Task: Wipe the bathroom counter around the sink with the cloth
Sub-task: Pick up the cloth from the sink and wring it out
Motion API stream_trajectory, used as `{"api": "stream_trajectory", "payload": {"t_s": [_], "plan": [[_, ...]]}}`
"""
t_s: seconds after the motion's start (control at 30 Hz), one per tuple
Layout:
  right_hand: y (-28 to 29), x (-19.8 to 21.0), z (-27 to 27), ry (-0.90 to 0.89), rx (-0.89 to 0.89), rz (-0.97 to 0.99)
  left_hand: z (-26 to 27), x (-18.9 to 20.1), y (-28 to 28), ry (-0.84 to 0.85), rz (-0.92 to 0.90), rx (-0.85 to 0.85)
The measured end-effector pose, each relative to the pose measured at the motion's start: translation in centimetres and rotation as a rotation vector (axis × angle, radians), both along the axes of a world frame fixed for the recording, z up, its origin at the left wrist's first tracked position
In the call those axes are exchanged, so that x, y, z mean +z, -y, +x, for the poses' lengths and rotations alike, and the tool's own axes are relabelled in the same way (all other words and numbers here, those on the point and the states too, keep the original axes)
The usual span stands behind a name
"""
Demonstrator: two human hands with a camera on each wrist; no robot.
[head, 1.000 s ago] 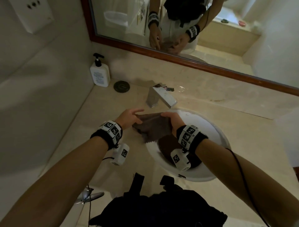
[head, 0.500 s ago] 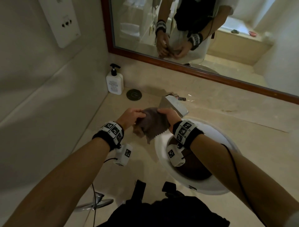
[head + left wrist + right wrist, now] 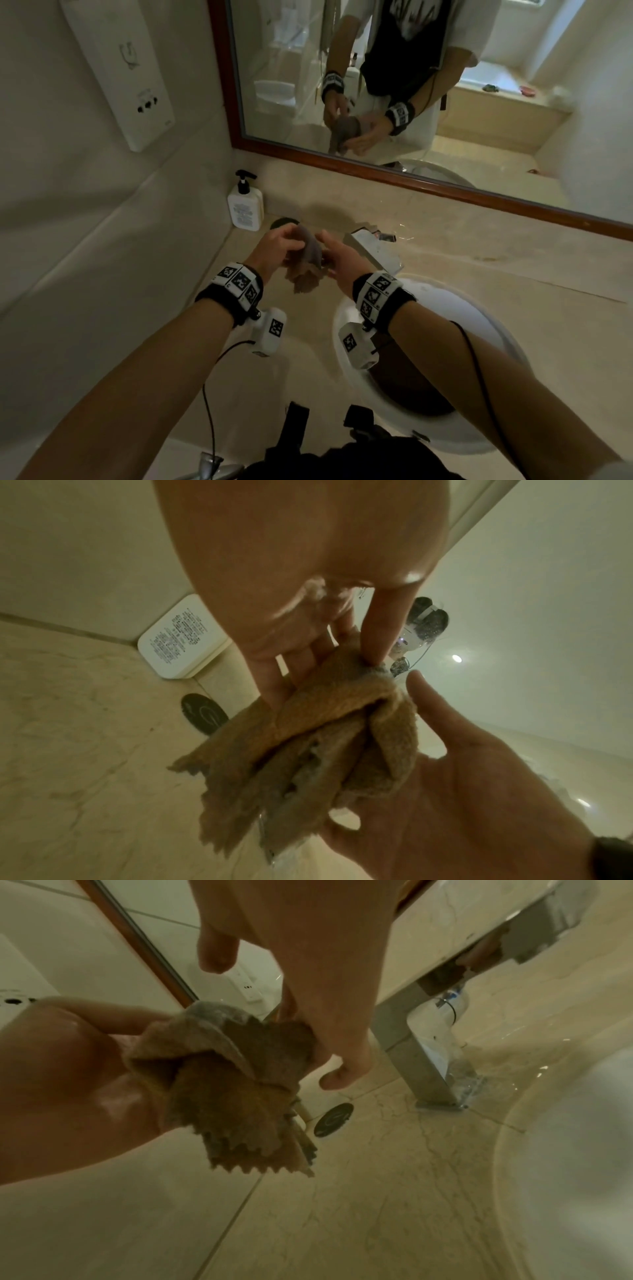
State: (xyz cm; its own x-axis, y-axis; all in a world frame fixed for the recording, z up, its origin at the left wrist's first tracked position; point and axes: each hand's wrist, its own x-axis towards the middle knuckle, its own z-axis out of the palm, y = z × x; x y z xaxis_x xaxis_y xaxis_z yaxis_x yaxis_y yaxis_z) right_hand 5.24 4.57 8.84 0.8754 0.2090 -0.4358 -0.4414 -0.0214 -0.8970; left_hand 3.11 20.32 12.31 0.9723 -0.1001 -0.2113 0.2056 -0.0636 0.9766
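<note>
A brown cloth [image 3: 308, 265] with a zigzag edge hangs bunched between both hands, above the beige counter [image 3: 513, 274] just left of the faucet. My left hand [image 3: 291, 245] pinches its top fold between thumb and fingers [image 3: 380, 631]. My right hand [image 3: 327, 255] cups the cloth [image 3: 325, 737] from the other side, fingers [image 3: 325, 1053] curled round its edge and thumb held apart. In the right wrist view the cloth [image 3: 232, 1085] is clear of the counter. The white round sink [image 3: 479, 308] lies under my right forearm.
A chrome faucet [image 3: 373, 250] stands behind the sink, with wet counter at its base [image 3: 479, 1053]. A white pump bottle [image 3: 245, 209] and a dark round disc [image 3: 279, 223] sit in the back left corner. A wood-framed mirror [image 3: 445, 193] runs along the back wall.
The cloth was spread flat over the sink's left rim. Both hands have since raised it, moved it left of the faucet and gathered it into a bunch.
</note>
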Motion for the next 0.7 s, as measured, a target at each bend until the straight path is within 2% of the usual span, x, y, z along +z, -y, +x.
{"api": "stream_trajectory", "payload": {"t_s": [0.17, 0.33, 0.5, 0.57, 0.7], "plan": [[-1.3, -0.4, 1.4, -0.102, 0.023, 0.149, 2.0, 0.1, -1.4, -0.041, 0.012, 0.039], [-2.5, -0.5, 3.6, -0.193, -0.042, 0.357, 4.3, -0.6, -3.0, -0.076, 0.054, 0.1], [-4.3, -0.6, 6.0, -0.244, -0.157, 0.367, 6.9, -1.8, -4.3, -0.042, 0.13, 0.153], [-4.8, -0.7, 7.0, -0.266, -0.24, 0.404, 8.0, -2.4, -5.1, -0.056, 0.165, 0.25], [-5.7, -1.2, 9.3, -0.291, -0.385, 0.419, 10.0, -2.7, -6.9, 0.057, 0.507, 0.473]]}}
